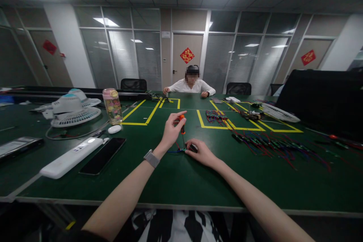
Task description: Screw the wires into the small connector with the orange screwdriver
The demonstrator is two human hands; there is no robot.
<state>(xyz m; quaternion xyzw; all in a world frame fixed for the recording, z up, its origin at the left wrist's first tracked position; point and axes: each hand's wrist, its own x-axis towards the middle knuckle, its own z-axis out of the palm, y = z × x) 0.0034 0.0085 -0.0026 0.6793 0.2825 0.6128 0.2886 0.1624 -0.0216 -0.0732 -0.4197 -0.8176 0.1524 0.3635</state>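
My left hand [171, 130] pinches the orange-and-black handle of a small screwdriver [182, 124], held upright with its tip down on the green table [176, 181]. My right hand [202, 152] lies just right of the tip, fingers closed on a small black connector [193, 147] with red and blue wires [177, 150] trailing left. A watch sits on my left wrist.
A white power strip [70, 157] and a dark phone [103, 155] lie at the left, with a fan [74, 111], a white mouse [114, 129] and a bottle [112, 106] beyond. Wire bundles [272, 145] spread at the right. A person sits across the table [190, 85].
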